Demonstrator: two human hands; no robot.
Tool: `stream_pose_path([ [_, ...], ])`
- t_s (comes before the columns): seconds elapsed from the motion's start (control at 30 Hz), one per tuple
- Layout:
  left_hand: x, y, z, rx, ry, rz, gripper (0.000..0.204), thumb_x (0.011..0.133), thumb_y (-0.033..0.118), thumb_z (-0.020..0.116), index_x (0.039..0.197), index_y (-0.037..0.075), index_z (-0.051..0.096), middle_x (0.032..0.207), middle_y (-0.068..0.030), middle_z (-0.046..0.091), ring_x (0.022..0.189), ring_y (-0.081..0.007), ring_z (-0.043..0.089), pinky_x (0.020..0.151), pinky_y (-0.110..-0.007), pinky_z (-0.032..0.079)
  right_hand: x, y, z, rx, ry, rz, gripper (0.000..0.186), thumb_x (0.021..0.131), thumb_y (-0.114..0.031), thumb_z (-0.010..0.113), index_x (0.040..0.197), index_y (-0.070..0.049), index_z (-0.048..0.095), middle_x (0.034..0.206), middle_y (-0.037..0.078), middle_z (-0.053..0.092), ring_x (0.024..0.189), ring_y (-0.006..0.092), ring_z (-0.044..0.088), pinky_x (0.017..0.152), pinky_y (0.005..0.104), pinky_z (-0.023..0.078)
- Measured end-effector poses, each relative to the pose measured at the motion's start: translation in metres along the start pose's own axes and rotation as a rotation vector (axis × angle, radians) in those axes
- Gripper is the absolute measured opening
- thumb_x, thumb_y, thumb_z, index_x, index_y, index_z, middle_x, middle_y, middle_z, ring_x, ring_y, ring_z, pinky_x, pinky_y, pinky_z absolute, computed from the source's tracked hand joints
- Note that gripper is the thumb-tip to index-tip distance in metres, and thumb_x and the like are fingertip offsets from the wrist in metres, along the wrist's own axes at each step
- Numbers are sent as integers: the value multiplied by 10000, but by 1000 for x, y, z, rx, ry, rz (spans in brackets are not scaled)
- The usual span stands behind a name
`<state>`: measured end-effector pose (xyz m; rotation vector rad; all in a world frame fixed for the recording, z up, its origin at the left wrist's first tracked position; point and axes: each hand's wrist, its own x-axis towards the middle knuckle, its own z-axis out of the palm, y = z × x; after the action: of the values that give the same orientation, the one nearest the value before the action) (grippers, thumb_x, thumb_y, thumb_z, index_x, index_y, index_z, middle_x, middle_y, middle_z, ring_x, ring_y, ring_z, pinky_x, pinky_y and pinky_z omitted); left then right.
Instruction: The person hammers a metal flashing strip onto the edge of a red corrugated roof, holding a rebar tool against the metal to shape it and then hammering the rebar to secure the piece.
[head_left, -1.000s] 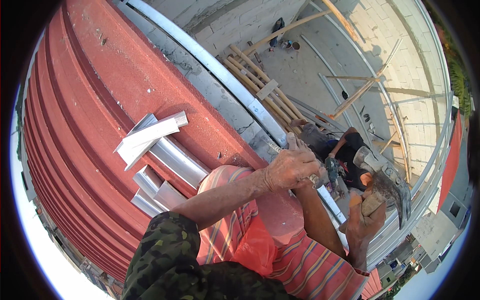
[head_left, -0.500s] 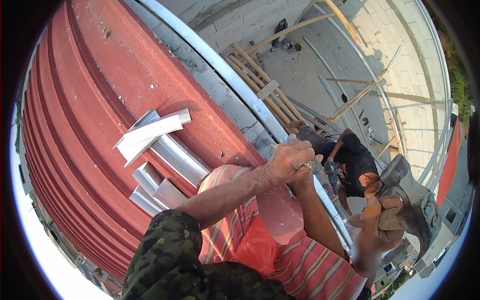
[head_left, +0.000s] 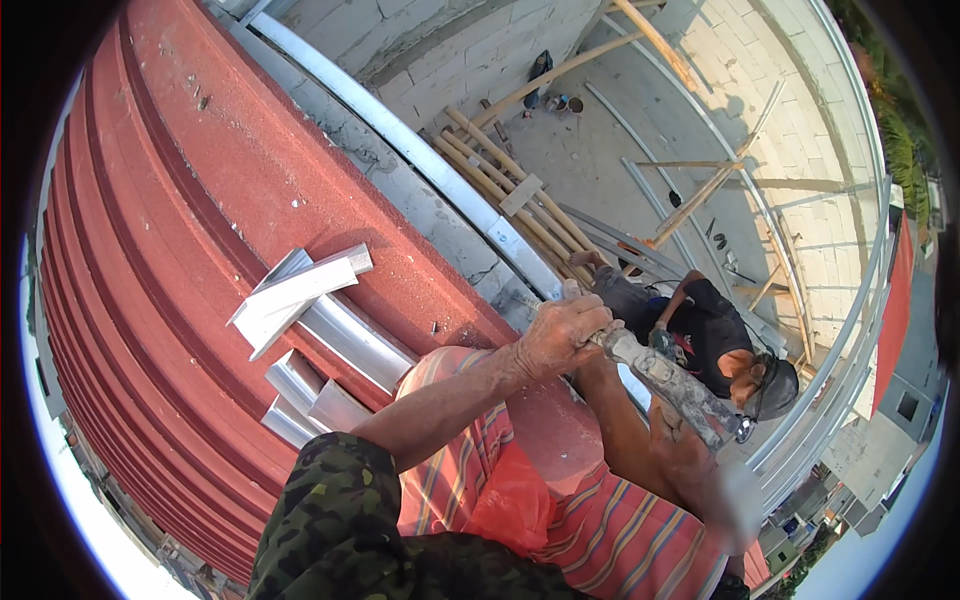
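Observation:
My left hand (head_left: 565, 335) is a fist around a slim, pale chisel, mostly hidden by the fingers. Its far end (head_left: 515, 297) points at the grey wall top (head_left: 480, 255) beside the metal strip (head_left: 430, 165). Right of that fist is a hammer (head_left: 665, 380) with a long, cement-crusted head. One end of the head is at the near end of the chisel; whether they touch I cannot tell. My right hand (head_left: 680, 445) is closed below the hammer head, at its handle, which is largely hidden. Striped cloth and a red plastic bag (head_left: 515, 500) lie across my legs.
Cut metal channel pieces (head_left: 340, 330) lie on the ribbed red roof (head_left: 200, 290) at left. Below the wall edge, a co-worker (head_left: 705, 325) in black holds a drill (head_left: 663, 343). Wooden poles (head_left: 510, 190) and block walls (head_left: 800, 130) stand beyond.
The hammer has swung down and left from its raised place at the right, to the chisel. My left hand keeps its grip. The view has shifted slightly.

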<state>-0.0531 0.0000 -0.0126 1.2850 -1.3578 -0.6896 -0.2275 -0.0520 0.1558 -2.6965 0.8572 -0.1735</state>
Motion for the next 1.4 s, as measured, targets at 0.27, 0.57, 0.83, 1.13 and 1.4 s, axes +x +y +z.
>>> stream_pose_path([
  [0.27, 25, -7, -21, -144, -209, 97, 136, 694, 34, 639, 795, 38, 548, 695, -103, 531, 616, -313, 549, 542, -362, 452, -14, 3, 0, 137, 196, 268, 270, 722, -24, 721, 951, 33, 591, 833, 155, 637, 660, 283, 634, 604, 357, 496],
  [0.57, 62, 15, -52, -583, 123, -574, 229, 852, 127, 599, 662, 49, 500, 550, 78, 364, 467, -36, 292, 420, -220, 221, -27, 16, 12, 226, 259, 411, 278, 709, 0, 728, 948, 37, 590, 818, 156, 645, 649, 272, 640, 609, 360, 497],
  [0.83, 36, -36, -38, -509, -106, -753, 237, 840, 115, 605, 639, 73, 487, 542, 56, 370, 463, -33, 312, 412, -225, 251, -25, 17, 18, 248, 253, 403, 288, 722, -16, 714, 975, 38, 590, 864, 160, 640, 718, 274, 640, 655, 363, 500],
  [1.13, 123, -13, -57, -269, 131, -140, 185, 806, 114, 602, 703, -35, 568, 552, 26, 411, 459, -53, 328, 414, -226, 267, -25, 17, 14, 306, 260, 460, 301, 734, -37, 700, 1006, 35, 593, 919, 168, 631, 793, 289, 634, 706, 367, 498],
  [1.4, 82, -3, -60, -618, -128, -645, 198, 809, 123, 574, 655, 23, 501, 525, 38, 363, 440, -44, 301, 401, -223, 238, -26, 23, 16, 450, 91, 554, 364, 749, -115, 685, 1084, 2, 602, 1053, 194, 601, 967, 352, 592, 838, 404, 474],
])
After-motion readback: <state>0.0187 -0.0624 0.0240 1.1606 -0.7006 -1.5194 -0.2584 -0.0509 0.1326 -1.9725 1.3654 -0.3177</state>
